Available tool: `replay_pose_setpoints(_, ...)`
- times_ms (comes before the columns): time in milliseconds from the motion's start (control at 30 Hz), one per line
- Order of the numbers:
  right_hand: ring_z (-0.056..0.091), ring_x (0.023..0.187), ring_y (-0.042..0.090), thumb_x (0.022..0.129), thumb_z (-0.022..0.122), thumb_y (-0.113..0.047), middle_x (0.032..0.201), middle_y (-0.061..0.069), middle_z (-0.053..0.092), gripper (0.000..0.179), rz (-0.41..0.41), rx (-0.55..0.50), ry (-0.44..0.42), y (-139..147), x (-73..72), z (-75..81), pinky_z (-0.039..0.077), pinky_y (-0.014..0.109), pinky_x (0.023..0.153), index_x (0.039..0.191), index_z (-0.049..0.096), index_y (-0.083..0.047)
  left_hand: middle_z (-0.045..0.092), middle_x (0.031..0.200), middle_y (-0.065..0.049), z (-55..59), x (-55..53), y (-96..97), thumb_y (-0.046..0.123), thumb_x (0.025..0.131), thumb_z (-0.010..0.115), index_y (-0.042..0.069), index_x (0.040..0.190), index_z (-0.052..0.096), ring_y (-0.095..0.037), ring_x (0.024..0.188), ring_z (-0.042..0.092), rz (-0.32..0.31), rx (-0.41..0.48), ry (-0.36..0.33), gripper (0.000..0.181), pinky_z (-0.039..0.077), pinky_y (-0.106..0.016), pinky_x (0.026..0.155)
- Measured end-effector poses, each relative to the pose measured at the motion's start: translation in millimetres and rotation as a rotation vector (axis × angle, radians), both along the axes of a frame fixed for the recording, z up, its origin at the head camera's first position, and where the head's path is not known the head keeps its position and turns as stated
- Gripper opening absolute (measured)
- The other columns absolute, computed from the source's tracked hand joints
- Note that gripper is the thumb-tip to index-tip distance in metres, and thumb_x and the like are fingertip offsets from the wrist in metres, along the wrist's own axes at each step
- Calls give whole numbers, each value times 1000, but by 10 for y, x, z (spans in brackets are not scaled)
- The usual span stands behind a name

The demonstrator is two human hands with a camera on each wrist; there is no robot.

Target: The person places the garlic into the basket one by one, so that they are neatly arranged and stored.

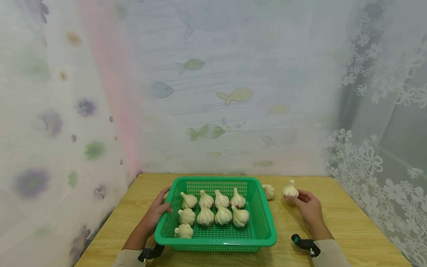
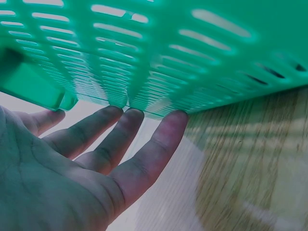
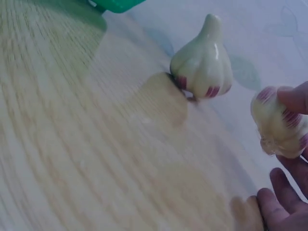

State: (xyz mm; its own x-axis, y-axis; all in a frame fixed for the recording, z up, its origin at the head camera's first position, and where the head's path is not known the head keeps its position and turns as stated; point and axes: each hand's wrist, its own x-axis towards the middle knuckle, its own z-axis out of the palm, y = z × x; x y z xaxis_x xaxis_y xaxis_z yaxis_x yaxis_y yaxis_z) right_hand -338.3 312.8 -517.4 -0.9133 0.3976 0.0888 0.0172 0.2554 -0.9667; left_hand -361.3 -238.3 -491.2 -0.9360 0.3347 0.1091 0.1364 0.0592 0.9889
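A green plastic basket [image 1: 217, 242] stands on the table, with several white garlic bulbs [image 1: 205, 216] in rows inside it. My left hand [image 1: 156, 213] grips the basket's left rim, thumb over the edge. In the left wrist view the fingertips [image 2: 173, 122] touch the slotted outer wall. To the right of the basket, my right hand [image 1: 308, 207] pinches a garlic bulb [image 1: 290, 190] between thumb and fingers. This bulb [image 3: 276, 120] shows purple streaks in the right wrist view. Another garlic bulb [image 1: 268, 191] sits on the table between the basket and my right hand.
The wooden table [image 1: 347, 222] extends to both sides of the basket. A pale curtain with printed fish [image 1: 210, 131] hangs behind its far edge. Flowered sheets hang at the left and right. Each wrist wears a black strap [image 1: 305, 244].
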Motion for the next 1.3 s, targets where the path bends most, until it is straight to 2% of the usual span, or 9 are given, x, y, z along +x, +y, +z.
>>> replay_pose_setpoints(233,59,95,-9,88,81,-42,138,15,58,75,16,-33,43,-46,-33,71,56,19,84,143,52,-1,40,154,-32,-13,-8,-2,1,88,49,21,165,17,-38,116,62,0,8,4,86,57,-49,86)
replay_pose_setpoints(333,59,93,-8,87,82,-43,133,15,61,72,20,42,44,-27,-32,106,57,20,82,139,56,-1,40,154,-32,-26,-11,2,1,88,49,21,165,17,-38,115,63,-3,1,5,86,57,-49,86)
replay_pose_setpoints(467,58,89,-5,87,80,-46,121,13,66,67,17,197,61,26,-15,182,55,21,76,132,61,-1,41,154,-33,-30,-14,13,1,87,49,21,164,18,-38,115,63,9,-2,7,86,57,-49,85)
replay_pose_setpoints(567,59,88,-3,88,79,-48,118,12,67,65,45,266,72,57,4,261,55,22,75,130,62,-1,41,154,-33,-29,-13,17,1,87,49,21,164,18,-40,117,62,13,-4,6,86,57,-49,85)
replay_pose_setpoints(867,62,97,7,90,77,-47,124,17,66,63,148,386,75,48,46,602,55,26,77,130,60,-1,40,153,-33,-30,-6,17,2,87,50,20,164,17,-39,115,63,10,-9,7,86,57,-49,85)
replay_pose_setpoints(1133,64,112,27,92,77,-39,126,18,64,51,209,452,147,-37,92,860,57,28,77,126,62,-4,40,155,-32,-29,-13,25,2,87,49,20,165,16,-42,119,61,11,-9,10,86,57,-49,86)
replay_pose_setpoints(1300,66,111,30,91,79,-38,120,16,66,48,265,477,175,-137,65,966,57,29,78,122,64,-5,41,155,-32,-20,-9,33,1,87,50,20,164,18,-42,120,61,30,-13,1,86,57,-48,86)
